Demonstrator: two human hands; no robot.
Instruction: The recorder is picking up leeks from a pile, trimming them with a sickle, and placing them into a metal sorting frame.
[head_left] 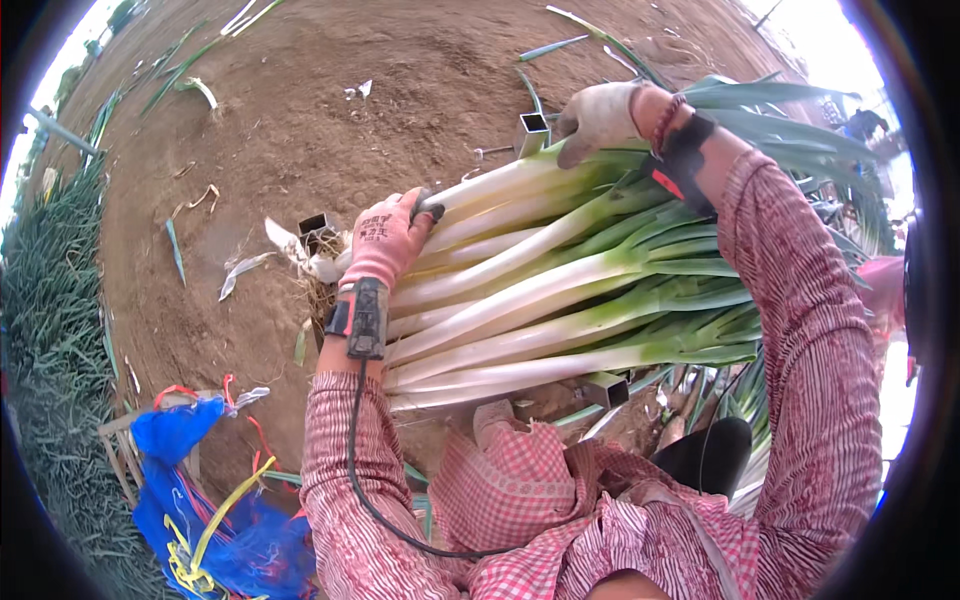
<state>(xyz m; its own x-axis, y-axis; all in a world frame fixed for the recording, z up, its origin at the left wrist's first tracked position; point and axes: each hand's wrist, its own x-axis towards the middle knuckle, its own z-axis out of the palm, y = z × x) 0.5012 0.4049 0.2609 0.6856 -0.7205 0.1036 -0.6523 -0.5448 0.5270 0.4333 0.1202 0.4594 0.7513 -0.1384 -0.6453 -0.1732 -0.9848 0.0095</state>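
Observation:
A thick row of leeks [520, 275] lies side by side in front of me, white shanks toward the left and green leaves toward the right. My left hand [390, 238], in a pink glove with dark fingertips, closes around the white shank of the farthest leek [490, 188], near its root end. Stringy roots [312, 268] stick out beyond that hand. Over the greener part of the same leek, my right hand [603, 118] in a pale glove curls its fingers down on the far side; its fingertips are partly hidden.
Square metal tube ends [533, 128] show around the leeks, another tube end [605, 390] at the near side. A blue mesh heap [215, 500] with red and yellow strips lies lower left. Many green leaves [55, 330] are piled along the left. Leek scraps [243, 272] litter the soil.

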